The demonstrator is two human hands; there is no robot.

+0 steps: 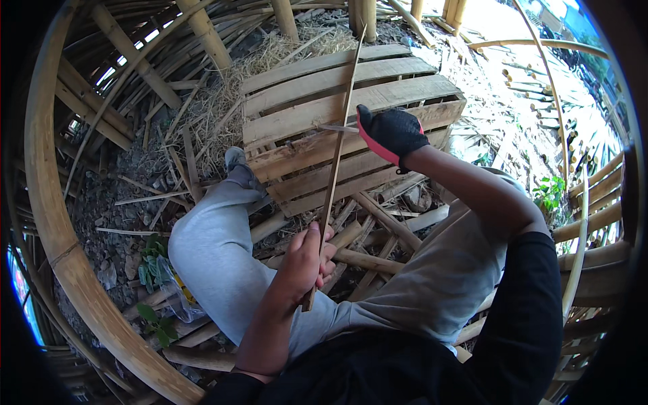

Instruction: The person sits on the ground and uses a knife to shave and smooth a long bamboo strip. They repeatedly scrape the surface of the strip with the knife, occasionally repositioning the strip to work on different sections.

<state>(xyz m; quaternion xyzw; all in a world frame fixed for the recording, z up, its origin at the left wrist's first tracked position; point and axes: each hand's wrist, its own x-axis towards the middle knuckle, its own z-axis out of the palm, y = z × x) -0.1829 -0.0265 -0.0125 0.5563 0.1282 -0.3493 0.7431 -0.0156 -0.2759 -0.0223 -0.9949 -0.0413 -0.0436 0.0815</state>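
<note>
My bare left hand (310, 260) is closed around the lower part of a long, thin bamboo strip (339, 145). The strip slants up and away from my lap, its far end reaching past a slatted wooden pallet (283, 131). In a black and red work glove, my right hand (391, 131) is closed on a knife (339, 128). Its narrow blade points left and meets the strip about midway, above the pallet slats; the handle is hidden inside the glove. Whether the blade cuts into the strip I cannot tell.
Bamboo poles (368, 260) lie crossed beneath my legs. A thick bamboo pole (74, 270) curves along the left side. Straw (216, 115) and upright posts (209, 40) stand beyond the pallet. Near my left knee are green leaves (155, 263) and a clear plastic bag (185, 307).
</note>
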